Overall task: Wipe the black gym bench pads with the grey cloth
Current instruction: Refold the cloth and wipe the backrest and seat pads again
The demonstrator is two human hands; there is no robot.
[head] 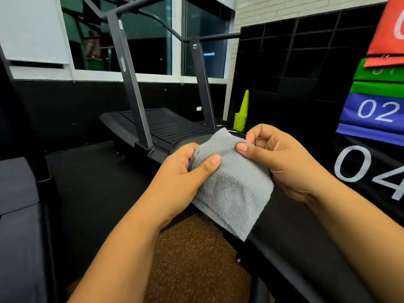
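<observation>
Pinched between thumb and curled fingers, the grey cloth is held mid-frame by the left hand and right hand.

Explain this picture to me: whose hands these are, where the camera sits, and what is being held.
There is only one picture, taken from a camera worn on a person's head, looking forward and down, so the arms are the wearer's own. The left hand and the right hand both pinch a folded grey cloth in mid-air. It touches no surface yet. A black padded bench runs below on the right. Behind stand a treadmill, stacked green cones and numbered coloured blocks.
</observation>
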